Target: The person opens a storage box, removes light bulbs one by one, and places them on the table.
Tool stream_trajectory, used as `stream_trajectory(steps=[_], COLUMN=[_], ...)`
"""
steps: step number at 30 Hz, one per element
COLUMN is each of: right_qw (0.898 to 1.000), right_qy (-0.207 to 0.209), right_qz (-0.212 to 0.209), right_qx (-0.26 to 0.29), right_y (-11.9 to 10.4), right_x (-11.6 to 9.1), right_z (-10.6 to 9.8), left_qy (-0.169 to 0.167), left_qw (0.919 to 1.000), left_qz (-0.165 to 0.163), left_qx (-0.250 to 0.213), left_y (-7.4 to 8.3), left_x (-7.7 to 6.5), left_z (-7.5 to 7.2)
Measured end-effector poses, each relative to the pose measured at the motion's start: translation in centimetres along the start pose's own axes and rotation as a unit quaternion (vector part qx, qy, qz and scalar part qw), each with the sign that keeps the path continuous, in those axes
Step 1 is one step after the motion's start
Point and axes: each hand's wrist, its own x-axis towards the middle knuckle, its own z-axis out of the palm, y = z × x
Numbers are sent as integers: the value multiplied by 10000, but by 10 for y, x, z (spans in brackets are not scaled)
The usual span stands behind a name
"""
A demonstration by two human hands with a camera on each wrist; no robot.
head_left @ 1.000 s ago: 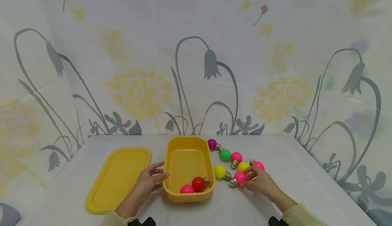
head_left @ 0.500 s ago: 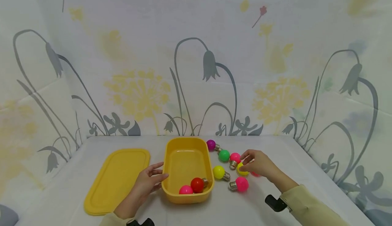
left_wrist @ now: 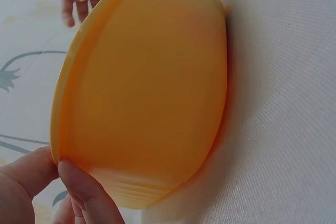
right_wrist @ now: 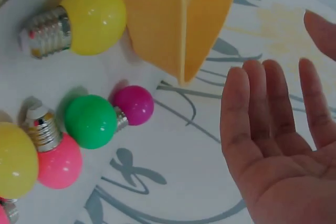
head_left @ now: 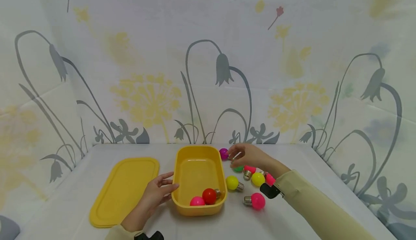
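Note:
My left hand (head_left: 158,191) grips the left rim of a yellow plastic box (head_left: 198,211); in the left wrist view its thumb and finger pinch the rim. Inside the box, at the near end, lie a red bulb (head_left: 209,196) and a pink bulb (head_left: 197,201). Nothing is in my right hand (head_left: 250,155), which hovers over the bulbs right of the box, fingers loosely extended. Around it lie a purple bulb (right_wrist: 133,105), a green bulb (right_wrist: 91,121), a pink bulb (right_wrist: 60,162), and a yellow bulb (right_wrist: 98,19) beside the box. The hand partly covers the green one in the head view.
Left of the box, a flat yellow lid (head_left: 125,193) lies on the white tablecloth (head_left: 195,229). Another yellow bulb (head_left: 258,179) and a pink bulb (head_left: 258,201) lie further right. A flower-printed curtain (head_left: 208,70) hangs behind the table.
My right hand has lifted away from the near pink bulb and moved left and farther back, over the green bulb. That pink bulb has shifted slightly nearer. My left hand stays at the box rim.

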Motion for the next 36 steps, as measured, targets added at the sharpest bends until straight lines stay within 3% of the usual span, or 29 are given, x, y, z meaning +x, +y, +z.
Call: stream_trajectory(steps=[4, 9, 14, 19, 23, 31, 34, 36], right_qw=[9964, 9826, 9642, 9367, 9104, 8626, 8468, 8416], right_qy=[-704, -1662, -2482, -3348, -4031, -4958, -5169, -5177], right_qz=[-462, -823, -923, -1025, -834, 23, 272, 282], right_qx=[50, 83, 122, -63, -426, -1003, -1224, -1512], right_y=[-11, -27, -42, -46, -47, -49, -47, -44], right_x=[24, 56, 81, 97, 102, 98, 97, 96], right_z=[2, 14, 36, 60, 75, 93, 100, 104], left_qy=[19, 26, 37, 37, 4, -12, -41, -42], left_qw=[10000, 10000, 10000, 10000, 10000, 9997, 9995, 9994], left_qz=[-26, 22, 15, 71, 78, 182, 234, 236], left_qx=[-3, 38, 57, -14, -51, -152, -230, -230], left_y=[0, -1, 0, 0, -1, -2, -2, -2], left_x=[2, 3, 3, 3, 2, 1, -1, -1], left_z=[1, -2, -3, -2, -1, 1, 0, 0])
